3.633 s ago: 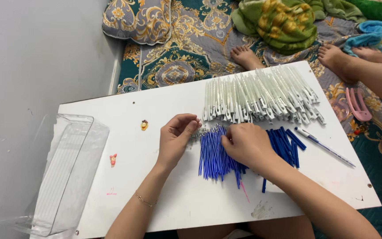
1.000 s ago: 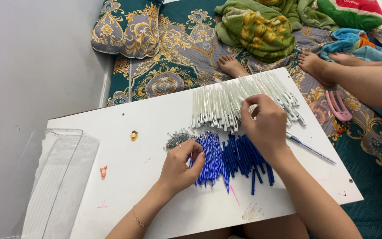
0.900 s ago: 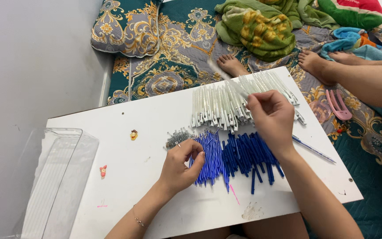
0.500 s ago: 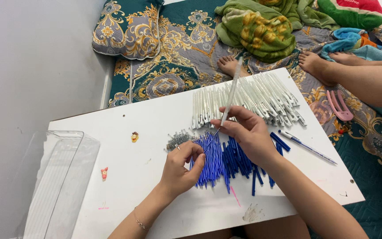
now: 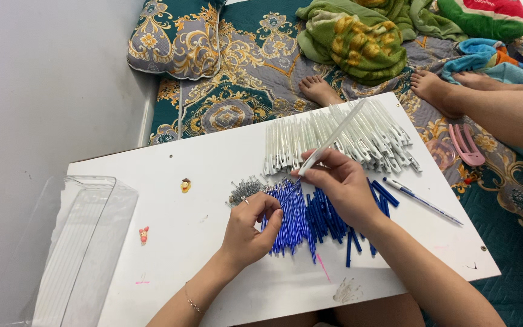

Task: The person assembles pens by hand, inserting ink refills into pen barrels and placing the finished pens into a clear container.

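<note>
Board (image 5: 213, 163) is my landmark: a white slab lying over a patterned quilt (image 5: 243, 79), and I see both hands working above its middle.

My right hand (image 5: 343, 188) is closed in a pinch on a white barrel (image 5: 334, 138), which slants up and away toward the board's far edge, its open tip pointing down toward the near-left. My left hand (image 5: 249, 227) sits just left of centre, fingers curled, thumb and forefinger pinched on a thin blue refill (image 5: 290, 195) whose far end meets the barrel's tip. I cannot tell whether the refill has entered the barrel.

Under and between the hands, at the board's centre, lies a heap of blue refills (image 5: 298, 218), with darker blue caps (image 5: 334, 221) just to their right. A row of white barrels (image 5: 334, 139) spreads along the far edge, behind the right hand. A small pile of springs (image 5: 243, 189) rests just left of the refills, beside my left fingers. One assembled pen (image 5: 422, 200) lies near the right edge, apart from the heaps.

A clear plastic tray (image 5: 68, 242) stands off the board's left end. Beyond the far right corner, another person's bare feet (image 5: 437, 91) rest on the quilt, with a pink hair clip (image 5: 467, 145) nearby.
</note>
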